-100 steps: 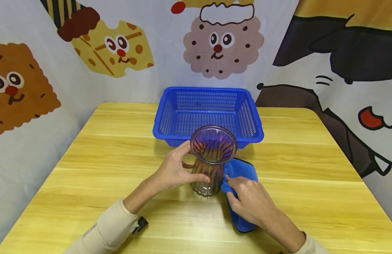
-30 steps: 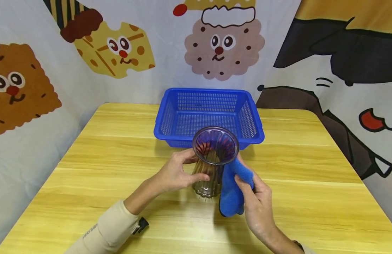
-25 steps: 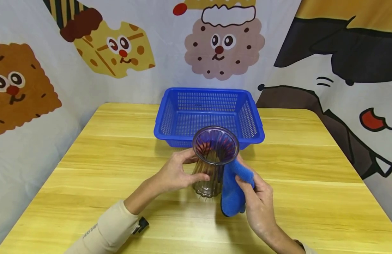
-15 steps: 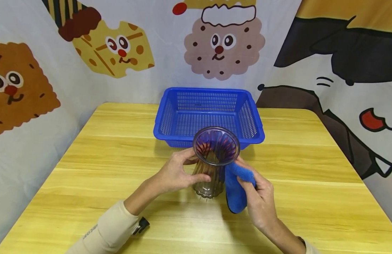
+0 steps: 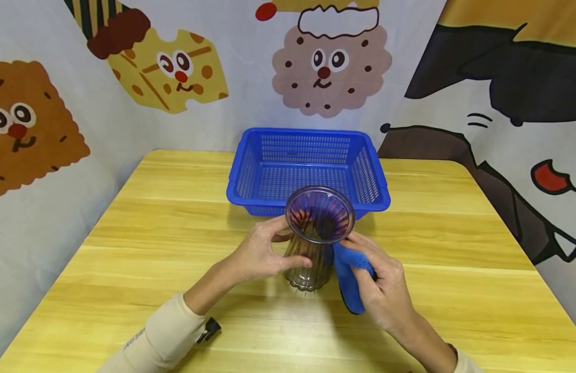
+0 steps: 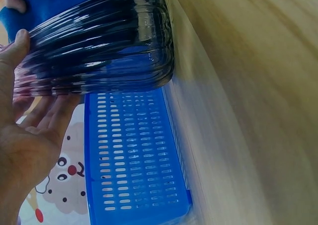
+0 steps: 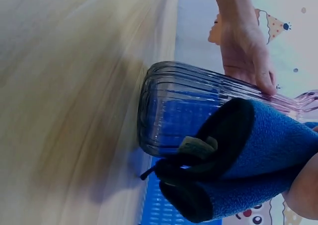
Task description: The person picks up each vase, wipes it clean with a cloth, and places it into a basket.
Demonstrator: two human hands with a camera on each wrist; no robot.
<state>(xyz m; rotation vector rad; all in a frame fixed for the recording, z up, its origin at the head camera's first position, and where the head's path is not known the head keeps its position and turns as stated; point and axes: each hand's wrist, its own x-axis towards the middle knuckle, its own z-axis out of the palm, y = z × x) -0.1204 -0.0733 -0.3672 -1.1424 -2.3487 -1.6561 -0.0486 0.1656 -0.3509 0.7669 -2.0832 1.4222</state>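
Note:
A ribbed, purple-tinted glass vase (image 5: 311,259) with a flared rim is upright in front of the basket. My left hand (image 5: 260,254) grips its left side, thumb across the near face and fingers behind. In the left wrist view the vase (image 6: 109,41) has its base close to the table; I cannot tell whether they touch. My right hand (image 5: 385,285) holds a folded blue cloth (image 5: 350,285) at the vase's right side, fingertips just under the rim. The right wrist view shows the dark-edged cloth (image 7: 268,140) with a pale tag, partly covering the vase.
Behind the vase, a blue perforated plastic basket (image 5: 236,191) stands toward the back of the wooden table (image 5: 152,233). A cartoon-printed cloth (image 5: 250,77) hangs behind and along the sides. A black clip-like piece (image 5: 209,330) sits by the left sleeve.
Since the earliest frame, my right hand has lifted the blue cloth off the table and bunched it against the vase. Lately the cloth's lower end has swung slightly right. My left hand keeps its grip.

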